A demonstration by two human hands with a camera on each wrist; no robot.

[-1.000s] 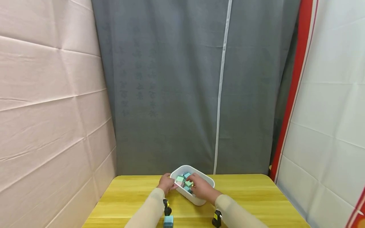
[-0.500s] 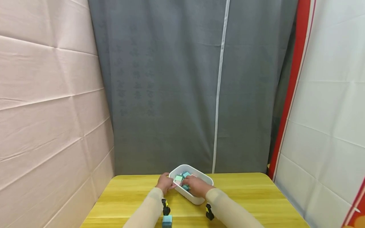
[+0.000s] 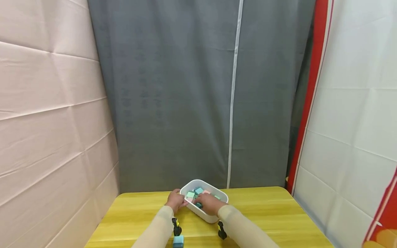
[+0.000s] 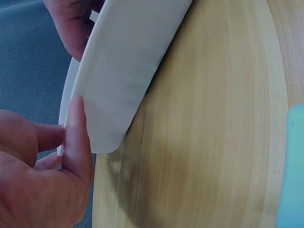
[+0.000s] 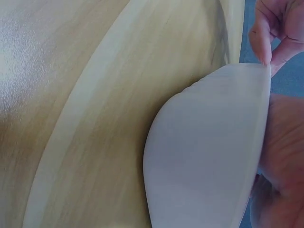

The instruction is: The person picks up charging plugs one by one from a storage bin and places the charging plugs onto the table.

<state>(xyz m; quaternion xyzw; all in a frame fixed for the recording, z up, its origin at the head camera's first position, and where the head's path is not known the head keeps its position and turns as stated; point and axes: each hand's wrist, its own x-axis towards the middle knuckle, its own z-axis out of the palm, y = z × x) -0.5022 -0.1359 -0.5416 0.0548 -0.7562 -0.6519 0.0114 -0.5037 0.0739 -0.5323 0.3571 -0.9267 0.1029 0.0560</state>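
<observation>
A white plastic bin (image 3: pixel 206 217) stands on the table with several small blocks (image 3: pixel 190 195) inside, in mint green, blue, pink and dark teal. My left hand (image 3: pixel 175 200) grips its left end; in the left wrist view that left hand (image 4: pixel 52 166) pinches the rim between thumb and fingers. My right hand (image 3: pixel 209 204) reaches over the near wall into the bin, its fingers down among the blocks. In the right wrist view the bin wall (image 5: pixel 204 147) hides the fingertips of the right hand (image 5: pixel 285 156), so whether they hold a block does not show.
The yellow wood-grain table (image 3: pixel 263 217) ends at a grey curtain (image 3: pixel 173 103) behind the bin. A blue block (image 3: pixel 178 240) lies near the front, beside the left forearm. Pale cloth (image 3: pixel 59 137) hangs at the left and white cloth (image 3: pixel 347 120) at the right.
My right hand has moved left and deeper into the bin, hiding more of its fingers. The left hand keeps its grip on the rim. The head view has turned slightly right.
</observation>
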